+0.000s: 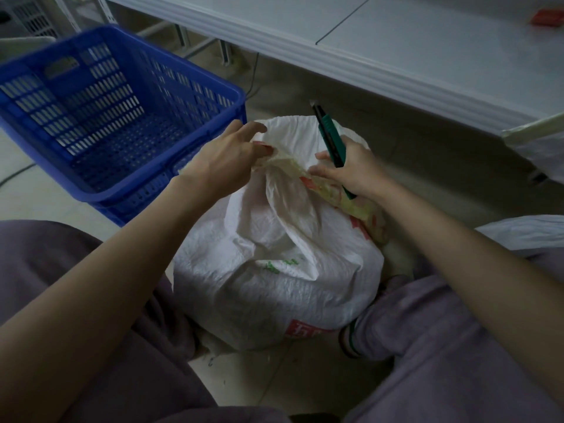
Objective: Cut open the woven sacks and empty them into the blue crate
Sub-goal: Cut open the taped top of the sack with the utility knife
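A full white woven sack with red and green print stands on the floor between my knees, its bunched neck twisted at the top. My left hand pinches the crumpled fabric on the left side of the neck. My right hand holds a green utility knife with its blade pointing up and away, and its fingertips touch the neck on the right. The blue crate stands to the left of the sack with nothing visible inside.
A white table runs across the back right, its edge over the floor just beyond the sack. Another white sack lies at the right by my knee. A pale slotted crate stands at the far left. A small orange object lies on the table.
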Demonstrator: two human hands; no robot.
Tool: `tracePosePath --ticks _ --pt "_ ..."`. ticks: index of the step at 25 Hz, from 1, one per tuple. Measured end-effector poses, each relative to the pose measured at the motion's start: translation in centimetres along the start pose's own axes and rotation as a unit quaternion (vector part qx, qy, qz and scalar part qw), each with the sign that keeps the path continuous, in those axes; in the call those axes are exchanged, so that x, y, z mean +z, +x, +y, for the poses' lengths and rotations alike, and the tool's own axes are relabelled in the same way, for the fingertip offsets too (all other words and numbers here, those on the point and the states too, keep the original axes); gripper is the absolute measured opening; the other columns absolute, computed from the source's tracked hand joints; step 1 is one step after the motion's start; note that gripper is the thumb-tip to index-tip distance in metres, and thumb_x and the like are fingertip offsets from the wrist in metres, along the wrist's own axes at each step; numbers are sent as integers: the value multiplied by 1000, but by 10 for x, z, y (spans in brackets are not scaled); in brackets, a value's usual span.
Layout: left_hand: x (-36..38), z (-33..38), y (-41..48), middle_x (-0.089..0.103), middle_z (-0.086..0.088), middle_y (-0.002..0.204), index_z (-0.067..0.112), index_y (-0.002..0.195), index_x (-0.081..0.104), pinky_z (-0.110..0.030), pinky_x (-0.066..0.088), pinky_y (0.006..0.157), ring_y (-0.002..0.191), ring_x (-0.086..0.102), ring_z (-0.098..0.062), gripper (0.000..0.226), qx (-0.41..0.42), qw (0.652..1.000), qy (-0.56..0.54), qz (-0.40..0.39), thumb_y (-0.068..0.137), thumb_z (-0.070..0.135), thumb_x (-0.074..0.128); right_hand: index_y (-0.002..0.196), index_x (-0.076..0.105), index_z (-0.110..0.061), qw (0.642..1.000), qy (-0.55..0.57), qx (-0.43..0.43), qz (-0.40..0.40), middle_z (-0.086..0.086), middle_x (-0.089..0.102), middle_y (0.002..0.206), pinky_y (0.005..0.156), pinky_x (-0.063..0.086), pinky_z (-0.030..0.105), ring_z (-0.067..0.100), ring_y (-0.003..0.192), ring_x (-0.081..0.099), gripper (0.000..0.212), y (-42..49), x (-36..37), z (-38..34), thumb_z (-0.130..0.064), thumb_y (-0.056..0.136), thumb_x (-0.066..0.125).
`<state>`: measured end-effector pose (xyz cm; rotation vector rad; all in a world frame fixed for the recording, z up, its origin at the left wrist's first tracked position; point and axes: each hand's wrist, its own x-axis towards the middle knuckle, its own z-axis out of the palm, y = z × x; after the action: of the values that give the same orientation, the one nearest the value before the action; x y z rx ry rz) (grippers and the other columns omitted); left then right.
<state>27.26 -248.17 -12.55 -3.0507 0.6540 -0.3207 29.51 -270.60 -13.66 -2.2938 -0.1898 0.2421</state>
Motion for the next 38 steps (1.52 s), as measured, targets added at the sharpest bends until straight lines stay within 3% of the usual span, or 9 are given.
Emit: tracePosePath --ticks 4,7,14,20,25,30,33,36,38 --pt "-3 -4 -8 31 -11 147 23 127 58 -34 46 66 111 39 -32 49 16 1000 -12 15 88 -5 50 119 52 -10 997 68 23 35 -6 63 101 74 48 21 9 91 60 52 12 17 -15 -47 84 66" --pt "-8 -3 -12 27 -12 149 21 127 57 -33 46 60 109 40 -33 50 36 999 -10 23 87 -8 49 125 51 -8 988 112 80 68 7 62 115 86 49 31 21 104 59 58 20 24 -23 -36 79 74" --pt "-18 -7 -22 19 -5 153 29 129 55 -28 36 53 115 34 -29 55 28 999 25 -32 85 -4 50 119 55 -8 975 120 156 102 0 66 113 79 44 24 15 106 60 49 24 16 -32 -16 76 79" --pt "-16 -5 -20 23 5 153 26 121 63 -36 37 96 127 26 -23 42 9 992 63 -106 87 3 55 122 50 -12 958 177 62 219 -3 66 111 92 50 27 9 105 61 46 14 4 -43 -13 82 72" --pt "-14 -13 -20 24 3 152 23 121 62 -41 27 104 137 20 -22 39 2 990 19 -136 84 12 61 122 50 -11 966 155 48 201 -8 64 100 86 44 19 4 96 60 46 10 1 -37 -14 82 73" --pt "-13 -3 -17 35 4 148 23 106 69 -42 36 97 130 36 -21 49 -33 987 -19 -154 84 62 49 117 51 -13 966 147 60 205 -5 66 104 71 43 12 4 95 61 43 12 -2 -23 -15 80 74" --pt "-12 2 -12 41 6 144 24 111 68 -39 43 86 120 49 -21 39 -42 994 -38 -89 91 49 47 123 50 -10 972 133 55 184 -5 65 103 62 42 8 4 95 59 47 9 -3 -19 -15 82 73" --pt "-8 0 -9 44 9 140 26 113 67 -35 47 71 111 55 -22 28 -29 995 -48 -78 91 37 54 126 49 -10 978 49 26 203 0 60 115 81 48 17 11 105 59 44 5 -6 -17 -20 88 67" --pt "-6 -1 -5 46 9 138 25 111 67 -34 46 71 112 55 -22 27 -36 994 -51 -95 90 38 55 123 50 -11 978 26 -9 207 3 61 113 76 53 17 12 96 66 37 -1 -10 -17 -23 90 63"
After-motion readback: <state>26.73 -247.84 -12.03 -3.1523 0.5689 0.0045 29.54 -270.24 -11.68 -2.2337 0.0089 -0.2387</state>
